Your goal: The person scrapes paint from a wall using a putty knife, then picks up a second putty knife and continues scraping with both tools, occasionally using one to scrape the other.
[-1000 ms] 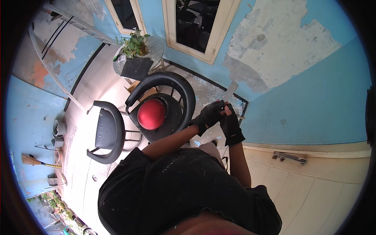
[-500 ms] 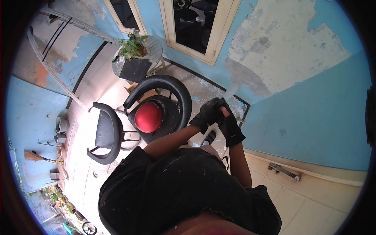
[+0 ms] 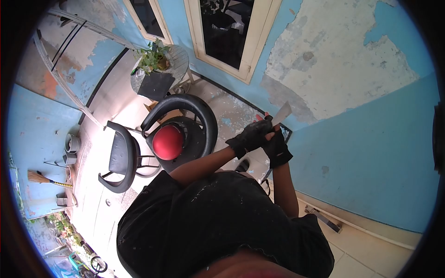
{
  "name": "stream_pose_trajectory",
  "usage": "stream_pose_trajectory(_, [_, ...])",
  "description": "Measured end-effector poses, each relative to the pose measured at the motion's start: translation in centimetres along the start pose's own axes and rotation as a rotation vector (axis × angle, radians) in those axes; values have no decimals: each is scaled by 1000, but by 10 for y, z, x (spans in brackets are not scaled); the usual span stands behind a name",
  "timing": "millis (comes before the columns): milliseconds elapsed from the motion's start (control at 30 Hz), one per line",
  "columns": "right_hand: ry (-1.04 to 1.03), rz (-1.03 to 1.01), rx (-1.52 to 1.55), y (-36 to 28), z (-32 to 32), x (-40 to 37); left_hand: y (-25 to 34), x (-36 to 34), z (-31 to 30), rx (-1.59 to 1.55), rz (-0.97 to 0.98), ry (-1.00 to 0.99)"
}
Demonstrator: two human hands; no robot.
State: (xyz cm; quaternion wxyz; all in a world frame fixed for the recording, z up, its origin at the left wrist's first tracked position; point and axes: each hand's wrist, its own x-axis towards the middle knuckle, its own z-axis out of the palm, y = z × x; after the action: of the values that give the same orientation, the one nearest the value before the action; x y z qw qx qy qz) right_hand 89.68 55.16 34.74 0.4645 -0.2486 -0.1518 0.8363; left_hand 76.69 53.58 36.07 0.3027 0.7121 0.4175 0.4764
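Tip of the scraper (image 3: 282, 112) points toward one o'clock, its long axis running from seven to one, the blade laid against the wall (image 3: 333, 60) where blue paint meets bare plaster. We wrap our left hand (image 3: 250, 135) and right hand (image 3: 277, 149) about its handle, fingers curled shut, the left sitting at ten o'clock of the right and touching it. A second ago the blade stood steeper, nearer twelve, and showed dimly; now it leans rightward and shows clearly. It is flat and pale, flaring to a straight edge. Our gloves are black and fingerless. The wall is flaking, with rough grey patches among smooth blue. At nine o'clock of our hands stands a round black chair (image 3: 211, 120) with a red ball (image 3: 168, 142) on its seat
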Motion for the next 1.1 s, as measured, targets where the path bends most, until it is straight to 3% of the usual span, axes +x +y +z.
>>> stream_pose_trajectory(100, [-63,-29,-122,-8,-23,12,-5,8,8,30,2,-2])
stream_pose_trajectory(200, [-164,29,-13,-17,-38,20,3,19,8,49,5,-8])
stream_pose_trajectory(400, [-230,-2,-47,-32,-12,7,2,36,24,103,77,59])
stream_pose_trajectory(567, [-114,82,-59,-37,-27,15,-1,47,26,202,92,112])
stream_pose_trajectory(633, [-121,127,-108,-40,-48,23,10,50,24,172,-124,141])
stream_pose_trajectory(733, [-272,127,-99,-52,-70,23,28,53,25,110,-126,101])
stream_pose_trajectory(800, [-193,28,-168,-64,-73,21,15,50,34,167,-95,69])
stream_pose_trajectory(833, [-201,26,-171,-69,-56,16,9,47,40,217,-81,34])
stream_pose_trajectory(900, [-9,-87,-127,-79,-8,-5,5,40,49,237,-121,3])
stream_pose_trajectory(933, [-14,-87,-128,-83,-6,-7,7,39,52,255,-159,-32])
stream_pose_trajectory(1000, [-95,-319,-424,-90,-5,-10,11,37,59,265,-152,0])
stream_pose_trajectory(1100, [-164,-262,-363,-105,-37,-1,15,43,65,269,-188,-3])
